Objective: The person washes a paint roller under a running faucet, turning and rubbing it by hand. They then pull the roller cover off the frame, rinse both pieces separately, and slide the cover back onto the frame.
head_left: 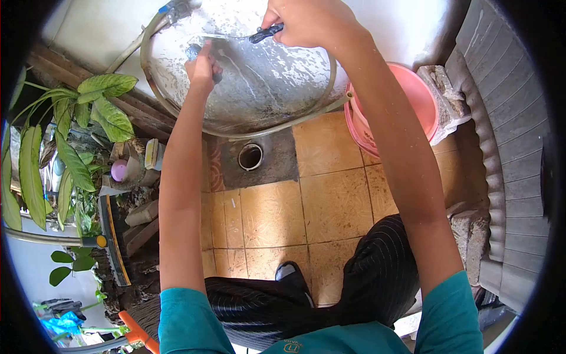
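Observation:
My right hand (300, 22) is closed around the black handle (265, 33) of a knife-like tool with a thin metal blade (227, 37) pointing left. Close to the blade's tip is my left hand (202, 69), its index finger stretched toward the metal. Its other fingers are wrapped around a grey, rough-looking wad like a scouring pad (193, 52); the palm hides most of it. Both hands are in front of a grey surface with peeling white patches (265, 82). A hose (283, 125) loops around this surface, below and beside my hands.
Pink basins (415, 88) stand at the right on tiles beside a rough block (442, 97). A round drain (250, 157) opens in the floor below. Leafy plants (109, 115), a squeegee (112, 239) and an orange handle (137, 330) are at the left. A grey ribbed panel (507, 118) borders the right.

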Available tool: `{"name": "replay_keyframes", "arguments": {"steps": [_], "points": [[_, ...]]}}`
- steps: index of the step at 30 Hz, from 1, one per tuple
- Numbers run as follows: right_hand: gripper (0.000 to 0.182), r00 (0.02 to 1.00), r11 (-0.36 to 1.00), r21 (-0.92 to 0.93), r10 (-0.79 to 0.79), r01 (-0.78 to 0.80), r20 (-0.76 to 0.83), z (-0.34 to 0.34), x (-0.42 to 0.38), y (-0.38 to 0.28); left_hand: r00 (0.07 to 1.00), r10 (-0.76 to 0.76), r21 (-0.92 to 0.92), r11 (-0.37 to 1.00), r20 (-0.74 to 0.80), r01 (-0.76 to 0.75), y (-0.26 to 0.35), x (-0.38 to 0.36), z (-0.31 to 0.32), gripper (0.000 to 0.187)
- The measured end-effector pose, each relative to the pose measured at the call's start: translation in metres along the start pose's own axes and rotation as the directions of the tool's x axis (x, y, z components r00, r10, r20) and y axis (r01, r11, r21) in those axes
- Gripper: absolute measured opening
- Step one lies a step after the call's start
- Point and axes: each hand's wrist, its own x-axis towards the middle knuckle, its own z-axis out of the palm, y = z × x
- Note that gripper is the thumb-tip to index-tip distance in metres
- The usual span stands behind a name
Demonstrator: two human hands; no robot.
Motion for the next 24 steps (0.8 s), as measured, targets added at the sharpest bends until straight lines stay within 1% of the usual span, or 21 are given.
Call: {"name": "replay_keyframes", "arguments": {"steps": [1, 3, 4, 5, 6, 7, 9, 10, 11, 12, 13, 14, 15, 16, 17, 18, 19, 20, 21, 23, 24], "points": [[0.018, 1.0, 1.0, 0.0, -0.001, 0.001, 0.001, 0.002, 0.001, 0.001, 1.0, -0.003, -0.008, 1.0, -0.027, 0.003, -0.002, 0.003, -0.002, 0.042], [0.02, 0.999, 0.998, 0.065, 0.009, -0.012, 0.033, 0.009, 0.011, 0.007, 0.998, 0.004, -0.027, 1.0, -0.061, -0.006, -0.001, 0.011, -0.01, 0.04], [0.02, 0.999, 0.998, 0.067, 0.011, -0.014, 0.036, 0.018, 0.017, 0.013, 0.996, 0.038, -0.009, 0.999, -0.078, -0.039, -0.003, 0.011, -0.015, 0.039], [0.021, 0.998, 0.993, 0.115, 0.016, -0.023, 0.064, 0.028, 0.025, 0.018, 0.993, 0.071, 0.012, 0.997, -0.092, -0.07, -0.004, 0.008, -0.018, 0.037], [0.021, 0.996, 0.986, 0.163, 0.017, -0.031, 0.086, 0.038, 0.031, 0.024, 0.99, 0.053, 0.014, 0.999, -0.127, -0.052, -0.003, 0.006, -0.02, 0.035], [0.021, 0.996, 0.985, 0.171, 0.018, -0.032, 0.083, 0.041, 0.03, 0.022, 0.99, 0.056, 0.022, 0.998, -0.127, -0.054, -0.005, 0.007, -0.021, 0.035], [0.021, 1.0, 0.992, 0.129, 0.004, -0.004, 0.0, 0.048, 0.025, 0.017, 0.966, 0.119, 0.054, 0.993, -0.23, -0.109, -0.011, 0.006, -0.023, 0.032], [0.021, 1.0, 0.991, 0.133, 0.006, -0.007, 0.004, 0.051, 0.022, 0.013, 0.974, 0.09, 0.064, 0.995, -0.209, -0.078, -0.012, 0.007, -0.025, 0.027], [0.02, 0.998, 0.993, 0.116, 0.037, -0.031, -0.049, 0.051, 0.02, 0.011, 0.975, 0.09, 0.062, 0.995, -0.203, -0.079, -0.01, 0.01, -0.027, 0.027], [0.019, 0.993, 0.994, 0.098, 0.064, -0.054, -0.103, 0.05, 0.019, 0.01, 0.987, 0.118, -0.014, 0.993, -0.108, -0.12, -0.009, 0.011, -0.029, 0.025], [0.019, 0.992, 0.994, 0.093, 0.064, -0.055, -0.105, 0.048, 0.018, 0.012, 0.988, 0.152, -0.092, 0.984, -0.016, -0.153, -0.006, 0.01, -0.028, 0.024], [0.017, 0.988, 0.998, 0.025, 0.067, -0.064, -0.142, 0.047, 0.017, 0.013, 0.988, 0.152, -0.092, 0.984, -0.015, -0.153, -0.003, 0.01, -0.025, 0.024], [0.016, 0.982, 0.996, -0.038, 0.068, -0.076, -0.178, 0.046, 0.014, 0.014, 0.99, 0.123, -0.194, 0.975, 0.065, -0.108, 0.002, 0.011, -0.025, 0.024], [0.016, 0.982, 0.996, -0.031, 0.072, -0.079, -0.177, 0.041, 0.012, 0.015, 0.984, 0.099, -0.286, 0.957, 0.146, -0.054, 0.006, 0.009, -0.024, 0.025], [0.015, 0.986, 0.996, -0.003, 0.085, -0.086, -0.14, 0.032, 0.009, 0.018, 0.985, 0.097, -0.28, 0.959, 0.146, -0.053, 0.008, 0.009, -0.027, 0.025], [0.015, 0.99, 0.995, 0.022, 0.096, -0.095, -0.105, 0.027, 0.007, 0.02, 0.984, 0.112, -0.105, 0.99, 0.14, -0.097, 0.012, 0.009, -0.03, 0.026], [0.015, 0.989, 0.995, 0.024, 0.098, -0.096, -0.109, 0.025, 0.005, 0.022, 0.982, 0.13, 0.07, 0.987, 0.138, -0.141, 0.015, 0.011, -0.034, 0.028], [0.015, 0.992, 0.996, 0.044, 0.081, -0.077, -0.092, 0.023, 0.005, 0.023, 0.963, 0.171, 0.044, 0.982, 0.207, -0.184, 0.015, 0.013, -0.034, 0.028], [0.016, 0.995, 0.996, 0.064, 0.063, -0.059, -0.076, 0.022, 0.006, 0.024, 0.962, 0.176, 0.043, 0.981, 0.208, -0.189, 0.014, 0.016, -0.033, 0.028], [0.017, 0.995, 0.996, 0.059, 0.065, -0.061, -0.079, 0.021, 0.007, 0.023, 0.944, 0.104, -0.216, 0.976, 0.312, -0.036, 0.016, 0.011, -0.021, 0.03], [0.019, 0.995, 0.996, 0.056, 0.067, -0.063, -0.073, 0.021, 0.007, 0.023, 0.958, 0.088, -0.222, 0.975, 0.272, -0.027, 0.016, 0.008, -0.016, 0.023]]}}
